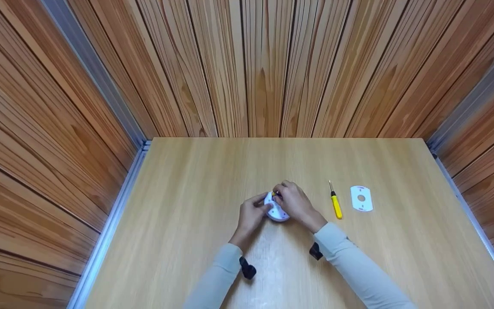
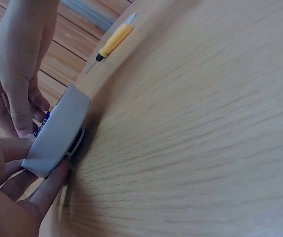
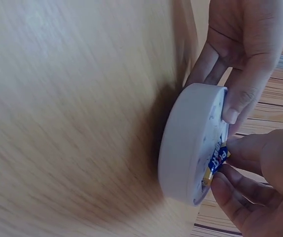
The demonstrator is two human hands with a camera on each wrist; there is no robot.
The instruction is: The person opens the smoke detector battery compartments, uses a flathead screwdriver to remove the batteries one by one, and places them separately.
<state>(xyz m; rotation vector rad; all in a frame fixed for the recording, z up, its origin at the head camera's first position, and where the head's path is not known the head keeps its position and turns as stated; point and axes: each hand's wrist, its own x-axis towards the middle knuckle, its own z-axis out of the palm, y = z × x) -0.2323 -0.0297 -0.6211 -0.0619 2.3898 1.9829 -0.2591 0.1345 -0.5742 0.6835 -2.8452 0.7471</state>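
Observation:
A round white plastic device is held tilted just above the table, its underside with small holes facing me. My left hand grips its left edge, thumb on the face and fingers beneath. The right hand is at the upper part of the device. In the right wrist view, its fingertips pinch a battery with a blue and yellow wrapper, lying against the open face of the device. The left wrist view shows the device's smooth side wall; the battery is mostly hidden there by fingers.
To the right of my hands a yellow-handled screwdriver lies on the wooden table, tip pointing away. Beyond it lies a flat white plate with a round hole. Wood-panelled walls and metal rails border the table.

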